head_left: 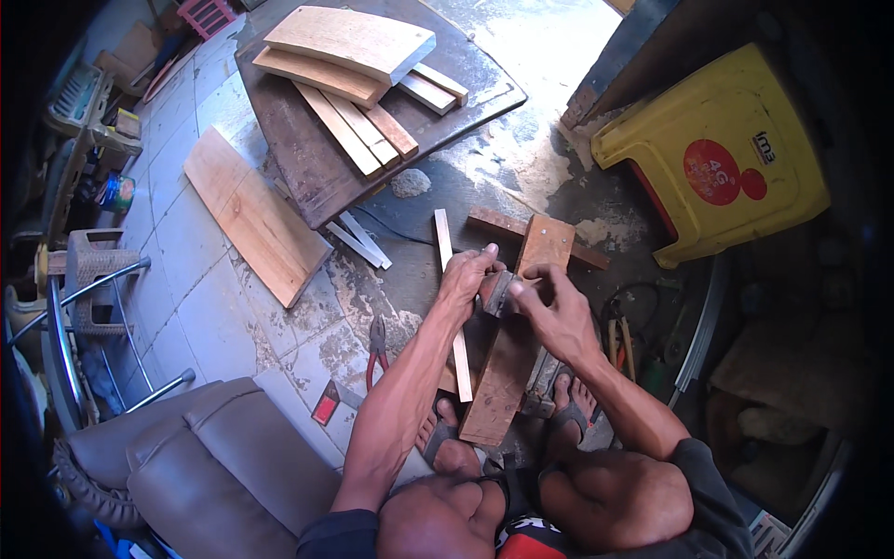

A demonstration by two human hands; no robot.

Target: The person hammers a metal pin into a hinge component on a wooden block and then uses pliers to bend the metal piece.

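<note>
Being held near the middle of the frame is a small dark block [494, 295], tilted above a long brown board [501, 387]. Its left end is clasped by the left hand [462, 281], with the fingers curled around it and the thumb laid along the top. The right hand [565, 315] is bent in at the block's right edge, its thumb and fingers drawn close together; whether the block itself or something thin on it is being pinched cannot be told.

The board is crossed near its upper end by a darker wooden bar [494, 222]. A pale strip of wood [461, 361] is seen left of the board, partly covered by the left hand. Pliers with red handles [377, 349] are left on the floor farther left, near a red and grey tool [328, 406]. At the upper left, a wide plank [256, 222] is laid on the tiles beside a low table [279, 154], on which cut wood [352, 42] is stacked. The upper right is filled by a tipped yellow stool [652, 140]
</note>
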